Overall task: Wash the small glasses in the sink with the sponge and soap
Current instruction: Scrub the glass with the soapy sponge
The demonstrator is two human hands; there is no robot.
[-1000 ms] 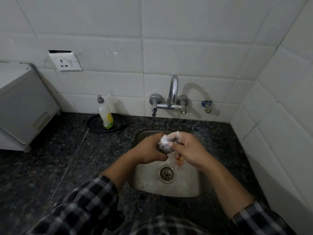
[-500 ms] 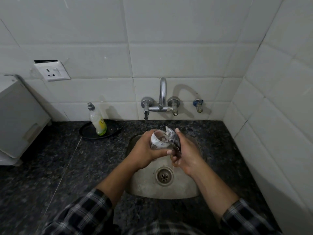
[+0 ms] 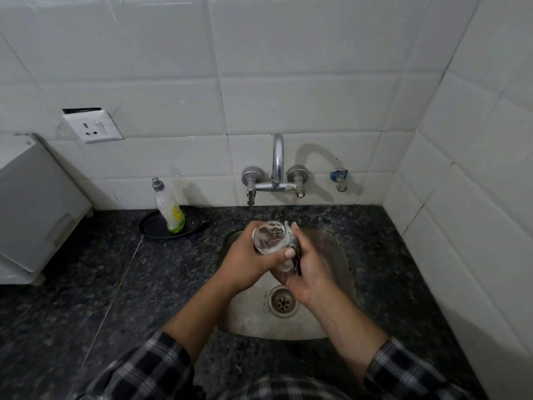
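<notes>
My left hand (image 3: 248,261) curls its fingers round the soapy glass (image 3: 269,236) above the sink (image 3: 337,255); my right hand (image 3: 307,269) pinches the sponge (image 3: 297,262) against its side.

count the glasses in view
1. The glass is gripped by the left hand above the sink, and the right hand holds a sponge against its side. More may be hidden under the hands.

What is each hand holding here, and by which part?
The left hand grips the small glass round its side wall; right hand holds the sponge against it.
</notes>
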